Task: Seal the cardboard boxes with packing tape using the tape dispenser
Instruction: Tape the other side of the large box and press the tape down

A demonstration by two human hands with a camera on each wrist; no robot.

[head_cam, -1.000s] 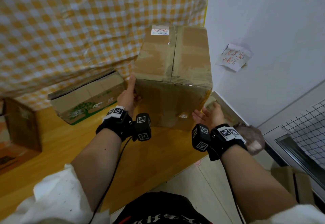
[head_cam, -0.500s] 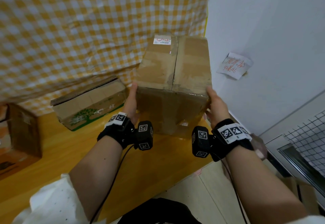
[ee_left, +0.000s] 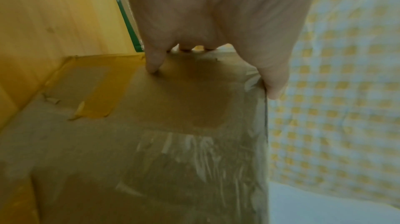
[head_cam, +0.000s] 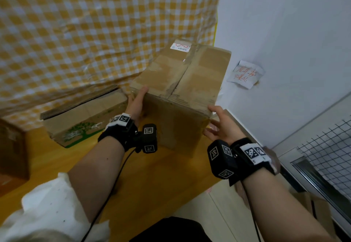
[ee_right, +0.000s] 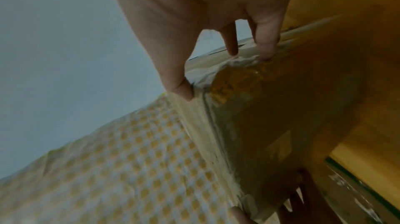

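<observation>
Beside white wall [head_cam: 284, 23], wooden table [head_cam: 152, 181], box [head_cam: 182, 82]

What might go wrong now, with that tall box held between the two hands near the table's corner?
1. The left hand and right hand seem only to press the tall box at its sides, where glossy old tape shows; it may slip.
2. The box sits near the table edge, so a tilt might send it to the floor.
3. The green-printed box lies close on the left and could get knocked.
</observation>
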